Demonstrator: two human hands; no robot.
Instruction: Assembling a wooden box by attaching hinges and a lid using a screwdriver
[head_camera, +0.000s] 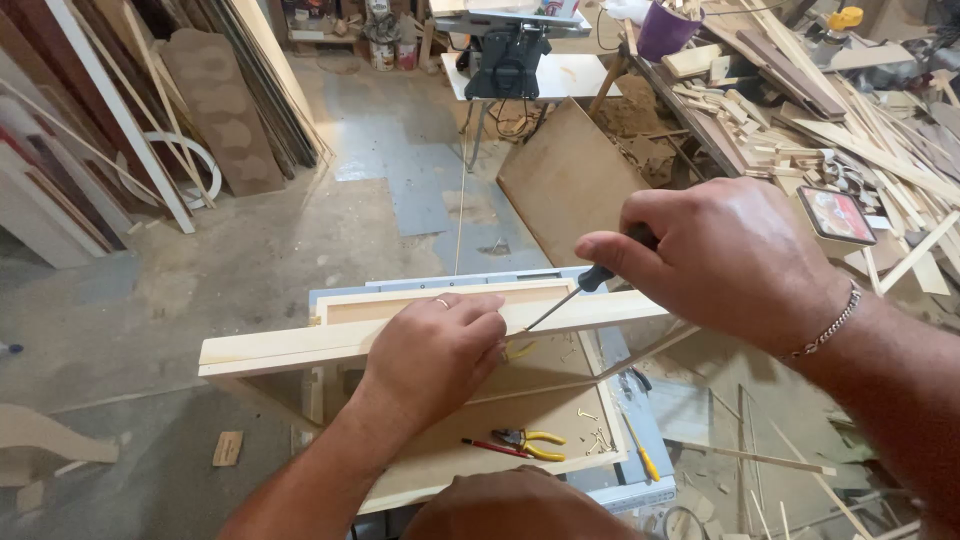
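My left hand (435, 352) presses down on a long pale wooden strip (290, 345) that lies across a shallow wooden box frame (560, 440). My right hand (722, 258) grips a screwdriver (585, 285) with a dark handle, its thin shaft slanting down-left with the tip on the strip just right of my left fingers. A bracelet is on my right wrist and a ring on a left finger.
Inside the box lie yellow-handled pliers (530, 443), a red tool (492, 447) and several small screws (597, 438). A plywood sheet (565, 180) leans ahead. A cluttered bench of wood offcuts (840, 110) is at the right; boards (215, 110) lean on the left wall; a saw stand (510, 65) stands beyond.
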